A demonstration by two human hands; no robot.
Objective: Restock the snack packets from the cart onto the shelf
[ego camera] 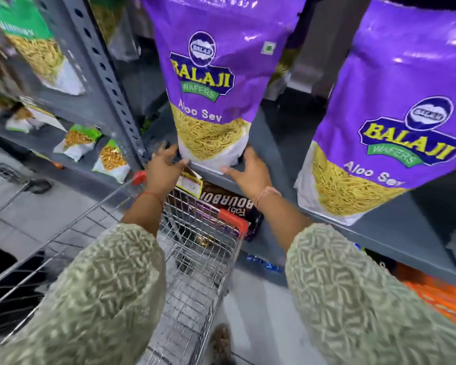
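A purple Aloo Sev snack packet [208,83] stands upright on the grey shelf [274,138], right at its front edge. My left hand [165,167] is at the packet's lower left corner, fingers spread, thumb touching it. My right hand [252,172] cups the lower right corner, with the thumb along the white bottom edge and the fingers against the side. A second identical purple packet [390,119] stands further right on the same shelf. The wire cart [195,259] with red corner caps is below my arms; its basket shows almost nothing inside.
A perforated grey upright [103,72] separates this bay from the left one, which holds green snack packets [79,140]. A dark Bourbon biscuit pack [221,201] lies below the shelf edge behind the cart. Orange packets [442,299] fill the lower right shelf. Grey floor [261,325] runs beside the cart.
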